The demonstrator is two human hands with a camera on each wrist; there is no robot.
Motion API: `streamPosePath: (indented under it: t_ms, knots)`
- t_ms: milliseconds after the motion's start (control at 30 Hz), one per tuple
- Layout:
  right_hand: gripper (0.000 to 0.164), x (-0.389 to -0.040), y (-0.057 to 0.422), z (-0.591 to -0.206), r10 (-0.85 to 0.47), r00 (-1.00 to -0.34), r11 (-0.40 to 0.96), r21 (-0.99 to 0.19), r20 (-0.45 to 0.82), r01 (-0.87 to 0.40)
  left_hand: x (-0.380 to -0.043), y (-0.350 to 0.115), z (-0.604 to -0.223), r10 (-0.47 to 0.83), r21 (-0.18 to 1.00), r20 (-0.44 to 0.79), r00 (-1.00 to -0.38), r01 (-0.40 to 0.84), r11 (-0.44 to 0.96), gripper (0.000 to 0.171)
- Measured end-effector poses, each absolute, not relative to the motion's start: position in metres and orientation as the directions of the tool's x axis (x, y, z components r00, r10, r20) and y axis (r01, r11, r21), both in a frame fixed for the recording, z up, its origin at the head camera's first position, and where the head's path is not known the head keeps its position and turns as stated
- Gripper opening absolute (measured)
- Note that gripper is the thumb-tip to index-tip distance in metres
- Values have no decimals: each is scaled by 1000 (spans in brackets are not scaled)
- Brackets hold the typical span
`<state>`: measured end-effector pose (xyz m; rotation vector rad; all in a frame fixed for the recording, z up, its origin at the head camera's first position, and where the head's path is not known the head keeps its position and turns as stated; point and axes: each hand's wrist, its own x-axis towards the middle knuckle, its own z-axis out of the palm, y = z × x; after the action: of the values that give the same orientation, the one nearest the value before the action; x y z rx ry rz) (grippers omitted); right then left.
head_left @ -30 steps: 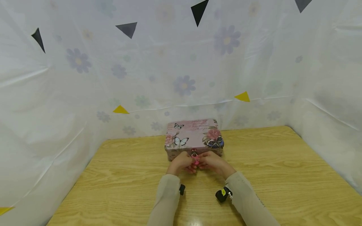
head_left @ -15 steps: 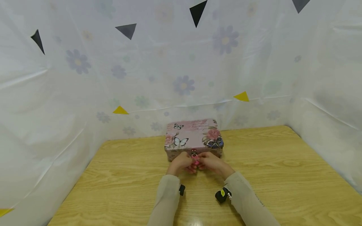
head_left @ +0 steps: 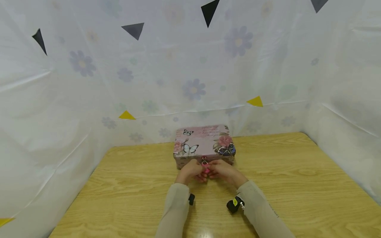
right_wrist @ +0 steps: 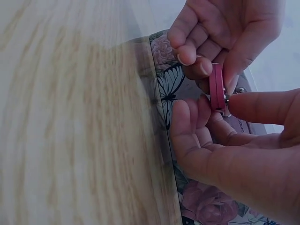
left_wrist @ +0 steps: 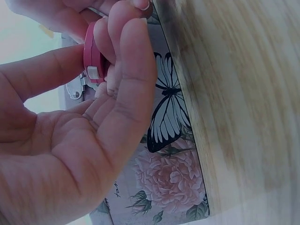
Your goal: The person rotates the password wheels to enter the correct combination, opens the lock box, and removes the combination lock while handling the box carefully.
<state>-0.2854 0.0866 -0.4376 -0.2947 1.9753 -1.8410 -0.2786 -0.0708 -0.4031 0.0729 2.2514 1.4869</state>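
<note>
A pink padlock (head_left: pixel 206 169) hangs by its metal shackle from the clasp (head_left: pixel 204 159) on the front of a pink tin box (head_left: pixel 205 142) printed with butterflies and roses. My left hand (head_left: pixel 191 171) pinches one side of the padlock between thumb and fingers. My right hand (head_left: pixel 225 172) pinches its other side; in the right wrist view the right thumb lies against a small silver part on the red-pink body (right_wrist: pixel 216 88). The left wrist view shows a silver piece (left_wrist: pixel 93 72) set in the lock's edge. Fingers hide much of the lock.
The box stands at the back of a wood-grain table (head_left: pixel 143 185), close to a white flowered curtain (head_left: pixel 166 82). Black bands with small devices (head_left: pixel 234 205) sit at both wrists, by the beige sleeves (head_left: pixel 262 211).
The head view shifts very slightly. Both hands stay at the padlock, with only tiny finger movement, and the box stays where it was.
</note>
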Motion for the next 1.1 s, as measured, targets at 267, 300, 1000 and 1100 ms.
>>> streamPosePath:
  t_ms: [267,300,1000,1100]
  knots:
    - [35,-286,87,-438,-437,-882,84,-984,-177,156,-278,-70,-403,280,887,-326,-903,-189,421,17]
    - [35,-286,87,-438,-436,-883,84,-984,-176,155,-278,-70,-402,281,887,-324,-903,-187,422,17]
    - [32,-283,86,-437,-421,-892,78,-987,-163,143,-279,-72,-406,287,889,-314,-905,-175,423,20]
    - [33,-284,86,-437,-417,-893,82,-986,-167,146,-279,-72,-405,285,888,-316,-905,-176,425,20]
